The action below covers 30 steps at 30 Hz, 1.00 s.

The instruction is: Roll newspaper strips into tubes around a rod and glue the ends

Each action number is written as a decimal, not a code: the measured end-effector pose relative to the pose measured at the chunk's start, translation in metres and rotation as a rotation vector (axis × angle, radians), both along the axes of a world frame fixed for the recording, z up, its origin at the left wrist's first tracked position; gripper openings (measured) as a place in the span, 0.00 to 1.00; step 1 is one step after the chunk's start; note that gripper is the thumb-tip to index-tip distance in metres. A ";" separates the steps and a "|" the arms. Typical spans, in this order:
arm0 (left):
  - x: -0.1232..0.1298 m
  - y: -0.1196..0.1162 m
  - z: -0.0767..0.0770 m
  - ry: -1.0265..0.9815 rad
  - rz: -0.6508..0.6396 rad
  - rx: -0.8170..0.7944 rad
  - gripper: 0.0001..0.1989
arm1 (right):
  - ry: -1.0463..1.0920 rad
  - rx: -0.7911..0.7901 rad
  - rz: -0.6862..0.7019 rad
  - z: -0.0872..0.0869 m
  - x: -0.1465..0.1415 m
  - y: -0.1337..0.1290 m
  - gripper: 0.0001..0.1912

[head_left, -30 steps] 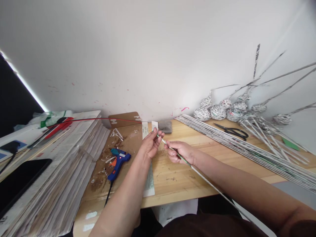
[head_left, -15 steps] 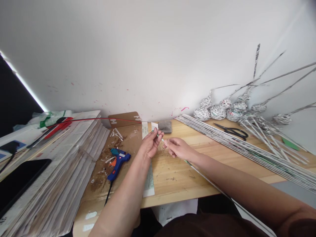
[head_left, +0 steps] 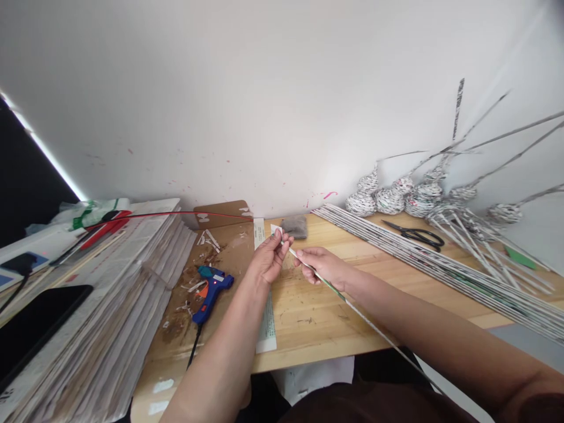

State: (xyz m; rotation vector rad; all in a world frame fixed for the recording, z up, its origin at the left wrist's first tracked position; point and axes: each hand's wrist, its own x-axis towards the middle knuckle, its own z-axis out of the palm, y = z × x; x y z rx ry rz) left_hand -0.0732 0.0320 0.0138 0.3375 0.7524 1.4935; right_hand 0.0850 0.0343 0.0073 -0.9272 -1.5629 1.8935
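Observation:
A thin rolled paper stick, white with a green stretch, slants from between my hands down to the lower right under my right forearm. My left hand pinches its upper end, where a small white paper flap sticks out above the thumb. Close beside it, my right hand is closed on the stick a little lower down. Beneath my left wrist lies a flat printed paper strip on the table.
Left are a blue glue gun, paper scraps, a tall newspaper stack and a phone. Right are a bundle of paper sticks, black scissors and woven paper gourd shapes. A grey pad lies behind my hands.
The stick has turned and shifted, so its green stretch now shows beside my right hand. The white flap shows less above my left thumb. Both hands stay almost in place.

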 end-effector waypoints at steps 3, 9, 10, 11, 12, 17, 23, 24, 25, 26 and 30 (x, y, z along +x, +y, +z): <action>0.000 0.000 0.000 -0.005 0.002 -0.006 0.03 | 0.080 -0.209 0.094 0.001 -0.001 -0.001 0.19; 0.001 -0.001 0.002 0.006 -0.001 0.021 0.04 | -0.024 0.176 -0.087 0.001 -0.005 -0.002 0.19; 0.002 -0.002 0.002 0.005 -0.003 0.018 0.04 | 0.004 0.085 -0.051 0.001 -0.006 -0.002 0.19; 0.002 -0.002 0.002 0.006 -0.002 0.012 0.04 | 0.042 -0.036 -0.005 0.000 -0.006 -0.001 0.19; 0.002 -0.002 0.002 0.006 -0.002 0.007 0.04 | 0.082 -0.150 0.038 0.000 -0.006 -0.001 0.19; 0.000 -0.003 0.000 0.035 -0.040 0.035 0.04 | 0.007 -0.005 -0.006 0.000 -0.005 0.000 0.20; -0.004 -0.003 -0.004 0.066 -0.126 0.108 0.07 | 0.105 -0.201 0.058 0.005 -0.004 0.002 0.18; -0.004 -0.003 -0.004 0.059 -0.125 0.111 0.06 | 0.153 -0.291 0.091 0.005 -0.004 0.003 0.17; -0.004 -0.002 -0.004 0.052 -0.124 0.108 0.06 | 0.190 -0.351 0.115 0.004 -0.003 0.004 0.16; -0.004 -0.002 -0.003 0.044 -0.121 0.101 0.05 | 0.215 -0.385 0.131 0.003 -0.003 0.004 0.16; -0.005 -0.001 -0.002 0.024 -0.101 0.071 0.03 | 0.280 -0.451 0.129 -0.001 -0.001 0.007 0.14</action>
